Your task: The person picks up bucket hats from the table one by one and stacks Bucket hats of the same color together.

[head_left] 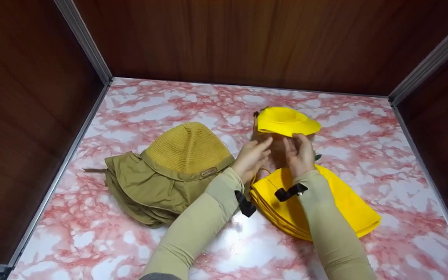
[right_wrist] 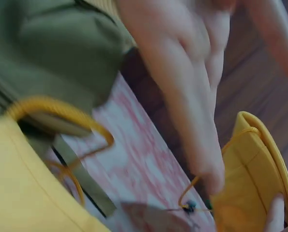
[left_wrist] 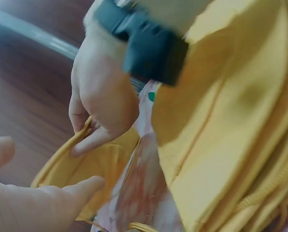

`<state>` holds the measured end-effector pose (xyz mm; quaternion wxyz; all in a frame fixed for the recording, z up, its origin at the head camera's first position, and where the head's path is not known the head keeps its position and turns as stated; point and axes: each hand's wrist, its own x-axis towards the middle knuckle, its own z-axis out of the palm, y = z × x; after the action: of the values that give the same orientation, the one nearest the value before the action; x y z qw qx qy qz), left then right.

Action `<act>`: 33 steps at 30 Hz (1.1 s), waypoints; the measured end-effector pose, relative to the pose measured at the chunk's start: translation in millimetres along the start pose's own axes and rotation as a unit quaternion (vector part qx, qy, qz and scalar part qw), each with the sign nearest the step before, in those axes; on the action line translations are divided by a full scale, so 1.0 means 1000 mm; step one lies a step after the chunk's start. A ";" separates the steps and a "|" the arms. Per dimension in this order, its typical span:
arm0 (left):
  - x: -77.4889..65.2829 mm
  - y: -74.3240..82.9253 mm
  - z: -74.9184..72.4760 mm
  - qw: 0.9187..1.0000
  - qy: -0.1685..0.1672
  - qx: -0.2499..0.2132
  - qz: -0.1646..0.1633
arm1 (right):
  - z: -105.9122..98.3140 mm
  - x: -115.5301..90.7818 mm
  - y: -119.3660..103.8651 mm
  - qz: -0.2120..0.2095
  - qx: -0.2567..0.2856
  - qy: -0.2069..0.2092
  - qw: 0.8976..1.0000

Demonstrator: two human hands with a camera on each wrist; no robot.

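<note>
My right hand (head_left: 301,153) pinches the near brim of a small yellow bucket hat (head_left: 286,120), lifted over the back right of the table. In the left wrist view, the right thumb and fingers (left_wrist: 83,140) clasp the edge of this hat (left_wrist: 110,162). My left hand (head_left: 252,157) is just below the hat's left side, fingers extended and holding nothing. In the right wrist view, the left hand (right_wrist: 187,82) reaches down beside the hat (right_wrist: 245,179), and a thin cord with a dark toggle (right_wrist: 189,208) hangs near its fingertips.
Below my right forearm lies a stack of folded yellow hats (head_left: 350,202) with a looped cord. To the left is a pile of olive sun hats (head_left: 150,190) with a woven straw crown (head_left: 187,149) on top. Wood-grain panels (head_left: 228,42) border the pink marbled table (head_left: 142,103).
</note>
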<state>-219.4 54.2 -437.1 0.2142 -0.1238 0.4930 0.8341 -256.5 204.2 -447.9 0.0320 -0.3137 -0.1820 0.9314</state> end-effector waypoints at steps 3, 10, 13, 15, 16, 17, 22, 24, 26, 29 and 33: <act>0.006 0.004 -0.001 0.998 0.015 -0.063 0.011 | -0.001 -0.009 0.009 0.001 -0.021 -0.015 1.000; 0.013 0.006 -0.004 0.983 0.011 -0.167 0.072 | -0.008 -0.028 0.031 0.011 -0.076 -0.055 0.996; 0.016 0.006 -0.005 0.973 0.014 -0.211 0.096 | -0.011 -0.034 0.039 0.016 -0.088 -0.065 0.994; 0.017 0.005 -0.005 0.967 0.014 -0.231 0.104 | -0.012 -0.036 0.044 0.012 -0.104 -0.070 0.992; 0.018 0.005 -0.005 0.966 0.015 -0.234 0.105 | -0.012 -0.037 0.046 0.008 -0.113 -0.072 0.991; 0.018 0.005 -0.005 0.966 0.017 -0.236 0.105 | -0.013 -0.038 0.047 0.004 -0.120 -0.073 0.990; 0.019 0.002 -0.005 0.963 0.041 -0.238 0.116 | -0.015 -0.041 0.053 -0.006 -0.146 -0.070 0.987; 0.018 0.001 -0.006 0.963 0.047 -0.238 0.117 | -0.016 -0.041 0.054 -0.011 -0.155 -0.074 0.985; 0.018 0.000 -0.007 0.962 0.050 -0.241 0.117 | -0.016 -0.041 0.055 -0.019 -0.165 -0.075 0.983; 0.016 -0.002 -0.009 0.962 0.048 -0.244 0.114 | -0.016 -0.039 0.054 -0.019 -0.167 -0.089 0.982; 0.013 -0.003 -0.013 0.962 0.040 -0.248 0.109 | -0.015 -0.036 0.047 0.000 -0.145 -0.103 0.984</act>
<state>-230.0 47.0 -451.2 0.0641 -0.1520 0.2895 0.9428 -216.7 158.9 -455.3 -0.0328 -0.2172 -0.3173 0.9225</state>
